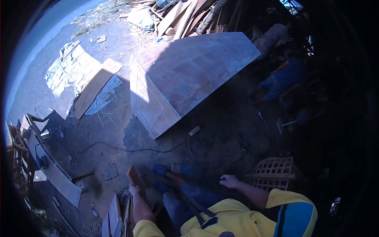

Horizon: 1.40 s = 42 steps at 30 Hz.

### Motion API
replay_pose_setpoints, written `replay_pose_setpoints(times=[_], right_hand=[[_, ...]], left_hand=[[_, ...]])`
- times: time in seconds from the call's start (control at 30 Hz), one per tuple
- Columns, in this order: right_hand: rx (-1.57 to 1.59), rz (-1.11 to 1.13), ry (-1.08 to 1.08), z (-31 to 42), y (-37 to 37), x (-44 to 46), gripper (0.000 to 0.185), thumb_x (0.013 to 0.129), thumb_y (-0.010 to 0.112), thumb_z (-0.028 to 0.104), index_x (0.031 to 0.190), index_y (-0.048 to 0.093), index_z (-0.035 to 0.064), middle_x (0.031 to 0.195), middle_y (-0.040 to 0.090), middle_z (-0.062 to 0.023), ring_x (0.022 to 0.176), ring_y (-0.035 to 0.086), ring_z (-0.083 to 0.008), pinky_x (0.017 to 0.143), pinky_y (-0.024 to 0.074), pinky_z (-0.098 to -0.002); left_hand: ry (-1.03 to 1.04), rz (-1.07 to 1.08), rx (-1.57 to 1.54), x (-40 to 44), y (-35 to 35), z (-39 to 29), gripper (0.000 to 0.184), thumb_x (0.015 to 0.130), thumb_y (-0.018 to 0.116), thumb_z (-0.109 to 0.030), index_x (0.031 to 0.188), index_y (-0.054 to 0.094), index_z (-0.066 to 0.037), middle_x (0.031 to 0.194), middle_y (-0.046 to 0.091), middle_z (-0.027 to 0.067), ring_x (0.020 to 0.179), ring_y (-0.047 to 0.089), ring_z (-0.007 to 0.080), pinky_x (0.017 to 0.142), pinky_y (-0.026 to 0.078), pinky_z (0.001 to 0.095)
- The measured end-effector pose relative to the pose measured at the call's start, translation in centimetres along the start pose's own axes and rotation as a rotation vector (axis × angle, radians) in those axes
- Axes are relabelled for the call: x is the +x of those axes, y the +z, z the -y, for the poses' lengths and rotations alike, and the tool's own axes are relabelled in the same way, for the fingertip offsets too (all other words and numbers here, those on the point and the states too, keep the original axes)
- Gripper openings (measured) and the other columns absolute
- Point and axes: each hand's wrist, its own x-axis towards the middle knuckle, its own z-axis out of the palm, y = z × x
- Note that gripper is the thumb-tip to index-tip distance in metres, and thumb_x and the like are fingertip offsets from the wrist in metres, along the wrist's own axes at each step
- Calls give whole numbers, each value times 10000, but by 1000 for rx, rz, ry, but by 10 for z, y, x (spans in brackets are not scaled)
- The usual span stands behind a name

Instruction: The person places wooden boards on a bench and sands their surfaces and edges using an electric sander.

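My left hand [134, 190] is closed round a short brown wooden board [136, 181], held upright beside my left leg. Over the dark ground on the right, my right hand [227, 181] is raised with its fingers curled; whether anything small is in it cannot be made out. A lattice wooden panel [272, 170] lies to the right of that hand. Long wooden pieces [115, 215] stand below my left hand. Ahead of me is a large wooden cabinet-like box [201, 71], partly in sunlight.
A power strip [194, 130] and a dark cable [130, 150] lie on the ground. A workbench [59, 173] stands at the left. Boards rest on a white sheet [71, 65]. Scrap wood [181, 17] is piled behind. Two people [290, 75] sit in shade at the right.
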Motion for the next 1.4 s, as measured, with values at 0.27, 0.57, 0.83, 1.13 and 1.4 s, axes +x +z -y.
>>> replay_pose_setpoints(times=[0.27,0.57,0.83,1.13,1.4], right_hand=[[104,-24,113,-76,36,-40,561,932,752,449,1333,705,61,1305,737,-199,1217,706,-367,1066,555,-458],[361,-132,57,-79,27,2,559,919,769,432,1322,709,50,1318,729,-200,1237,694,-366,1073,548,-452],[493,-211,80,-152,-4,68,551,897,802,405,1290,718,28,1307,729,-210,1224,697,-374,1054,556,-448],[386,-299,72,-270,-49,137,521,894,773,385,1248,725,5,1204,755,-223,1139,725,-372,1003,571,-452],[778,-400,63,-264,-62,111,441,939,785,289,1251,696,-10,1032,777,-165,741,757,-241,698,610,-388]], left_hand=[[44,-84,-212,-111,-99,-64,355,829,792,-146,1099,699,63,990,761,187,928,742,318,824,584,443],[58,-81,-677,-172,-164,-113,355,915,697,16,1258,614,53,1117,704,141,904,724,283,762,607,426],[3,-248,-735,-211,-165,-149,443,889,655,67,1327,591,63,1133,700,173,927,732,314,754,631,466],[-148,-400,-860,-246,-125,-162,337,833,722,11,1134,622,127,1073,699,235,911,749,424,758,664,585],[-223,-307,-815,-234,-116,-175,328,859,714,-33,1117,621,146,1052,690,262,887,748,426,766,665,568]])
